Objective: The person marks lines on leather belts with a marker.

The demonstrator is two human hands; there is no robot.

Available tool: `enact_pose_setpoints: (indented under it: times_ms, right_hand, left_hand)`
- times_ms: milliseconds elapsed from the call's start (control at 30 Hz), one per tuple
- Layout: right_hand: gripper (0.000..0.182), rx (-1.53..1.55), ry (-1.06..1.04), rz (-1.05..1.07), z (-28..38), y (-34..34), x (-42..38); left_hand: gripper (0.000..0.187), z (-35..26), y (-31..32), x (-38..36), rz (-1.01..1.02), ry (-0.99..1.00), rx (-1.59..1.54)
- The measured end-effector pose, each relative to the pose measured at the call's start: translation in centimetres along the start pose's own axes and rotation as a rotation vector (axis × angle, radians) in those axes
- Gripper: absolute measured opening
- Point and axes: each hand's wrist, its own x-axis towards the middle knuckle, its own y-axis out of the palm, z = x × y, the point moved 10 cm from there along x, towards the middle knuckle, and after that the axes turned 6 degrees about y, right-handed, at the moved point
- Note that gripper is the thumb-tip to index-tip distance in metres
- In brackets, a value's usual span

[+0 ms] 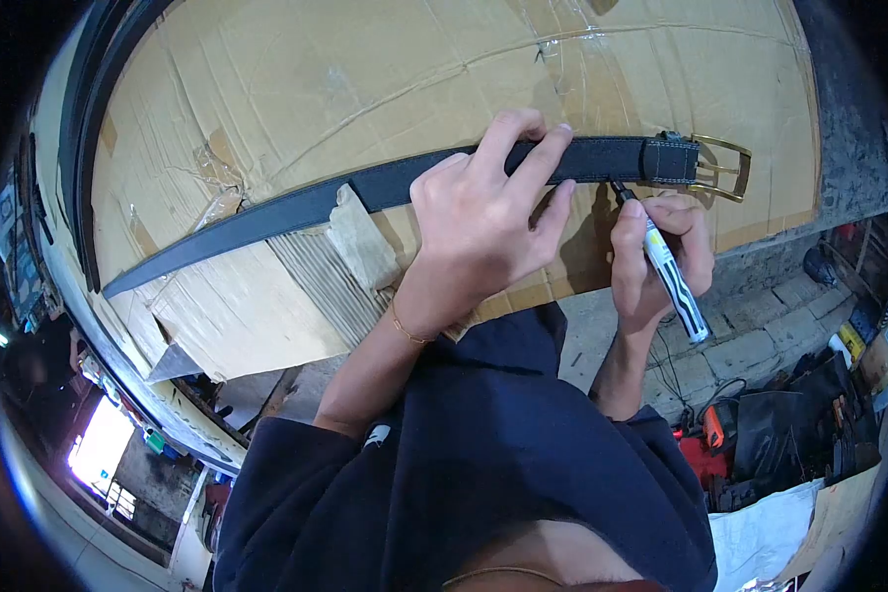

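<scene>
A dark leather belt point(266, 212) lies flat across a sheet of cardboard point(296, 69), its brass buckle point(725, 163) at the right end. My left hand point(488, 212) presses down on the belt near the buckle end, fingers spread over the strap. My right hand point(661, 252) grips a marker pen point(671, 271) with a black and white body, its tip touching the belt's lower edge just left of the belt loop point(671, 160).
The cardboard is taped and torn, with a folded flap point(360, 242) under the belt. Beyond its right edge is a concrete ledge point(849, 128). Tools and red items point(710, 434) lie on the paved floor at the lower right, beside white sheeting point(760, 533).
</scene>
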Motion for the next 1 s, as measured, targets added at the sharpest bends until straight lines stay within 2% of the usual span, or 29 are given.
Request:
enact_pose_setpoints:
  times_ms: [267, 400, 467, 567, 667, 733, 867, 933, 1000]
  right_hand:
    - [0.019, -0.146, -0.143, 0.009, 1.4, 0.6, -0.1]
    - [0.018, 0.010, -0.066, -0.044, 0.0, -0.4, -0.2]
    - [0.017, 0.005, -0.112, -0.053, 0.5, -0.5, -0.3]
    - [0.017, -0.007, -0.055, -0.018, 0.6, 0.0, 0.0]
    - [0.017, -0.122, -0.143, 0.029, 1.5, 0.7, 0.0]
    - [0.018, 0.002, -0.048, -0.015, 0.3, 0.0, -0.2]
    - [0.019, 0.002, 0.032, 0.037, 0.0, 0.1, -0.1]
    - [0.020, -0.008, -0.095, 0.043, 0.6, 0.5, -0.1]
    - [0.020, -0.052, -0.136, 0.041, 1.2, 0.7, 0.0]
  left_hand:
    - [0.043, 0.0, 0.1, 0.0, 0.011, -0.011, 0.025]
    - [0.043, 0.0, 0.1, 0.0, 0.003, -0.002, 0.017]
    - [0.043, 0.0, 0.2, 0.0, 0.009, -0.007, 0.029]
    - [0.043, -0.1, 0.1, 0.1, 0.023, -0.019, 0.036]
    - [0.044, 0.0, 0.1, 0.0, -0.004, 0.004, 0.031]
    - [0.044, -0.1, 0.1, 0.0, -0.011, 0.007, 0.025]
    - [0.043, 0.0, 0.1, 0.0, 0.012, -0.005, 0.033]
    - [0.042, -0.1, 0.2, 0.1, 0.015, -0.006, 0.033]
    - [0.042, 0.1, 0.3, 0.0, 0.018, -0.009, 0.037]
